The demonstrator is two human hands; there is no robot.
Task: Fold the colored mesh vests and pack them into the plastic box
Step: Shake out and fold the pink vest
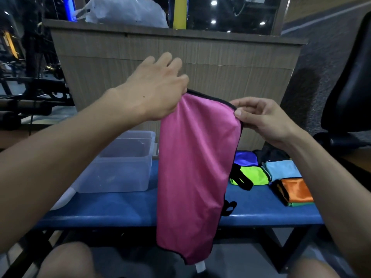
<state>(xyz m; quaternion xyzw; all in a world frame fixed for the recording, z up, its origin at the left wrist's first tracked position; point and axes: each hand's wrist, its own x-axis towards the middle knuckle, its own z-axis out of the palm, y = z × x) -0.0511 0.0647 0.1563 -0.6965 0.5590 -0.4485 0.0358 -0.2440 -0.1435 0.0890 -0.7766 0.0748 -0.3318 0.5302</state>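
A pink mesh vest [194, 173] with black trim hangs in the air above the blue bench [124, 209], folded lengthwise. My left hand [156, 91] pinches its top left corner. My right hand [263, 117] pinches the top right corner between thumb and fingers. A clear plastic box [122, 167] stands on the bench to the left, behind my left forearm, with nothing visible inside. To the right lie folded vests: purple [246, 158], lime green [251, 175], light blue [283, 169] and orange [297, 189] on a green one.
A wood-grain counter wall [180, 57] rises behind the bench, with a white plastic bag [124, 13] on top. A black chair [349, 87] stands at the right. Dark gym equipment [30, 87] fills the left. My knees show at the bottom.
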